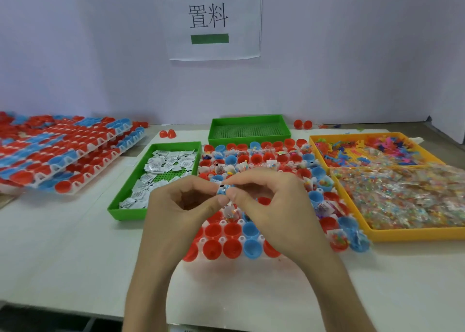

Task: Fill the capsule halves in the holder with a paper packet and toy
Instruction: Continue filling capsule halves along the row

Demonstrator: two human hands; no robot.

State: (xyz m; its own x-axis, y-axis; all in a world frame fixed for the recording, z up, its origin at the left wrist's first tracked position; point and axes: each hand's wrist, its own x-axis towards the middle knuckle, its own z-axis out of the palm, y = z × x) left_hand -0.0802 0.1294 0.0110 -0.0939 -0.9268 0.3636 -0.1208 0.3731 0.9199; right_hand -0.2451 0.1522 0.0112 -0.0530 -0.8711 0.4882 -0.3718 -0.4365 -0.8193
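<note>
A white holder (251, 255) full of red and blue capsule halves lies in the middle of the table. Many far halves hold paper packets and toys; the near rows look empty. Above its centre, my left hand (186, 203) and my right hand (264, 200) meet fingertip to fingertip and pinch a small blue item with a white packet (223, 189) between them. A clear bag of coloured bits (230, 212) shows just below my thumbs. A green tray of white paper packets (161, 173) stands left of the holder.
An empty green tray (249, 129) sits behind the holder. Two yellow trays on the right hold bright plastic toys (364, 150) and clear bead bags (402, 195). Stacked holders of capsule halves (63, 150) lie at the left. Loose red halves (303, 124) rest by the wall.
</note>
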